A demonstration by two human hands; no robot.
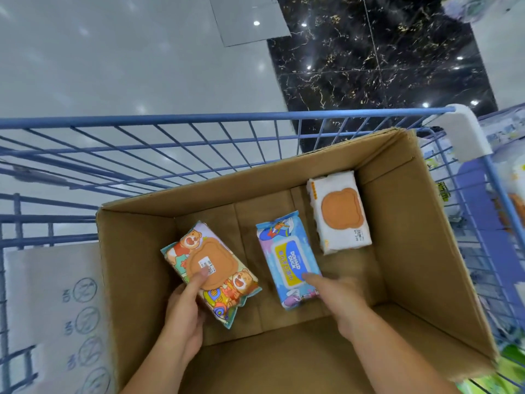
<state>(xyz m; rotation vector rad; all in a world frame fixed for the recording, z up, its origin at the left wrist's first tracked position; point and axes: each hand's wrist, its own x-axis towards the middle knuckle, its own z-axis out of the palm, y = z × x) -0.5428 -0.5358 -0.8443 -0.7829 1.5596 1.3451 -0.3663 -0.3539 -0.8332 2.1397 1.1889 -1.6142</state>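
Nearest the camera, both forearms are reaching down into the box [136, 251], which is sitting in the cart [199, 120]. The left hand [181, 311] is gripping the bear pack [211, 268] at its near-left edge, with the thumb lying on the orange lid and the fingers curling under. That pack is resting on the box floor, left of centre, with its long axis running from far-left to near-right. The right hand [338, 294] is arriving at the blue pack [288, 260], one finger stretching onto the near end of its label. The rest of that hand is blurring out, so I cannot tell whether it is pinching anything. The blue pack is lying flat mid-floor, straight ahead of the right hand and apart from the bear pack, with its long axis running near to far and its far end leaning slightly left. The right hand is plainly the nearer one to it. Judgement: a grasp here is calling for fingers across the short width at the near end. Farther on, the white pack [339, 213] is lying beside the right wall, roughly parallel to the blue pack and well beyond both hands.
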